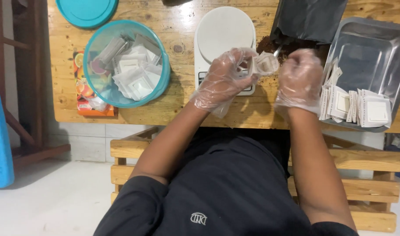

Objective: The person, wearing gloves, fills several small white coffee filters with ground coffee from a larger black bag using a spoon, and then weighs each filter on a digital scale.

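Left hand (224, 78), crinkly clear plastic glove, grips small white paper filter pouch (266, 64) above white round-topped scale (225, 37). Right hand (299, 78), gloved, clenched beside pouch on thin metal handle. Pale wooden counter (178, 102): round teal plastic tub (126, 63) left; black foil bag (309, 17), shiny steel tray (375, 52) right.

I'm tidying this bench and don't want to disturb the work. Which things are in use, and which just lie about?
In use:
left hand holding white filter pouch
right hand with small spoon
scale
black bag
metal tray
teal bowl

Lying about:
teal lid
orange packet
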